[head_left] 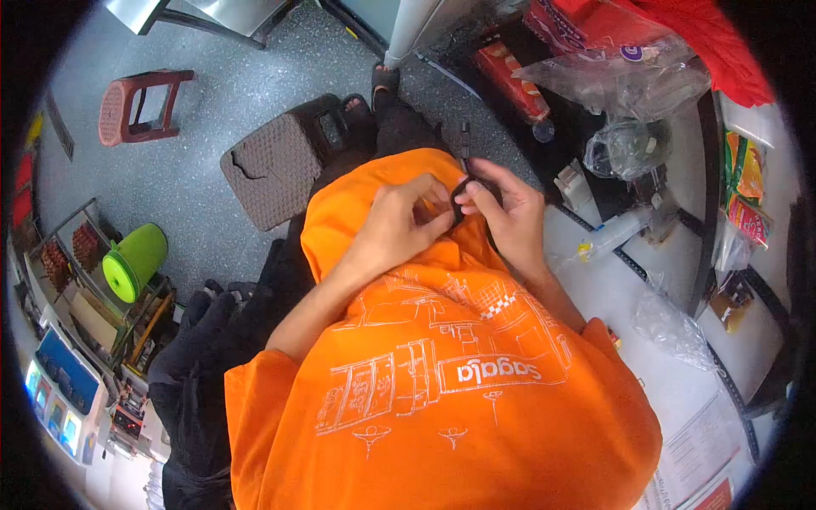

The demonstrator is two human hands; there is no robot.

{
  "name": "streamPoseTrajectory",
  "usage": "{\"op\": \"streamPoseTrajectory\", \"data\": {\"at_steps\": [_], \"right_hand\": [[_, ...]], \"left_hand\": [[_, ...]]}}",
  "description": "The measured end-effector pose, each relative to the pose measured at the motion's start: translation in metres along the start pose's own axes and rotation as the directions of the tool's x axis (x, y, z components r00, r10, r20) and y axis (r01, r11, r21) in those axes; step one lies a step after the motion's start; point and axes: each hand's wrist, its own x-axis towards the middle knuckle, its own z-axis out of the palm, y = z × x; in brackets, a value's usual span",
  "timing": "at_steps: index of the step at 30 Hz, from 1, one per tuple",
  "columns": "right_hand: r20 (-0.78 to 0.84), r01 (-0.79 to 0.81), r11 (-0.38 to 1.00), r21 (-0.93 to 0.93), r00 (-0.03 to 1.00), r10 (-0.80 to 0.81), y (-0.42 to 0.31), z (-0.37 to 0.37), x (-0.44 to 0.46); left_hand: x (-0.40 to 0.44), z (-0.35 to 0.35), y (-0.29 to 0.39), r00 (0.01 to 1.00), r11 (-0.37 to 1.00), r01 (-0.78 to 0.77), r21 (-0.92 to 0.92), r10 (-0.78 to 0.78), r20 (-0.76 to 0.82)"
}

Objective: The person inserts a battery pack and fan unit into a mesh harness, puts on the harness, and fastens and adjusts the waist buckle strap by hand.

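Note:
Both of my hands meet at the lower front of the orange shirt. Between them is a small black item, partly covered by my fingers, so its kind is unclear. My left hand has its thumb and fingers pinched together at one side of the item. At the item's other side, my right hand holds it between thumb and fingers. A thin dark strap-like piece extends beyond the fingertips.
A cracked brown stool stands beside my legs, and a red stool is farther off. Another person's dark-clothed legs are close by. Shelves hold plastic bags and a clear bottle. A green bin stands opposite.

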Motion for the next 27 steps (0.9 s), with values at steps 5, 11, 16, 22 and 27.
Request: {"op": "streamPoseTrajectory", "data": {"at_steps": [5,11,16,22,27], "right_hand": [[-0.008,0.126,0.991,0.042,0.992,-0.126,0.006,0.005,0.006],[0.049,0.236,0.971,-0.033,0.971,-0.235,0.014,0.008,0.006],[0.113,0.159,0.986,-0.043,0.982,-0.153,0.008,0.007,0.002],[0.167,-0.113,0.957,0.268,0.983,0.069,0.011,0.006,0.004],[0.184,-0.204,0.945,0.257,0.970,0.159,0.011,0.006,0.003]], "left_hand": [[0.011,0.007,-0.027,0.998,0.836,0.053,-0.547,-0.063,0.000],[0.021,0.003,-0.037,0.982,0.886,-0.181,-0.427,0.137,-0.134],[0.020,0.002,-0.030,0.974,0.859,-0.188,-0.477,0.098,-0.206],[0.017,-0.006,-0.032,0.985,0.926,-0.156,-0.344,0.119,-0.126],[0.020,-0.007,-0.042,0.989,0.874,-0.132,-0.467,0.085,-0.120]]}}
